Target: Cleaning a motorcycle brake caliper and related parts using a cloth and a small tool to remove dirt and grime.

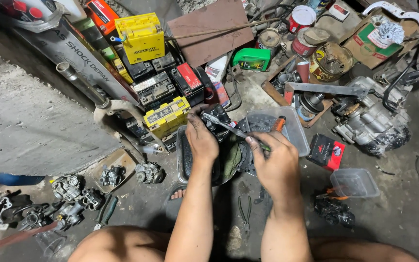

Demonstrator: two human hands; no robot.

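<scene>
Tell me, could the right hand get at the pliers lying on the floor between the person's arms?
Probably yes. The pliers lie bare on the floor beside the right forearm, with nothing on top of them. But the right hand holds a toothbrush against the dark part in the left hand, so it would have to put that down first.

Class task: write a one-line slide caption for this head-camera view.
Left hand grips a dark engine part over a metal tray while the right hand scrubs it with a toothbrush.

Yellow batteries (167,118), green bottle (252,59), red-black box (326,151), blk carb part (217,119), clear tub (354,182)
</scene>
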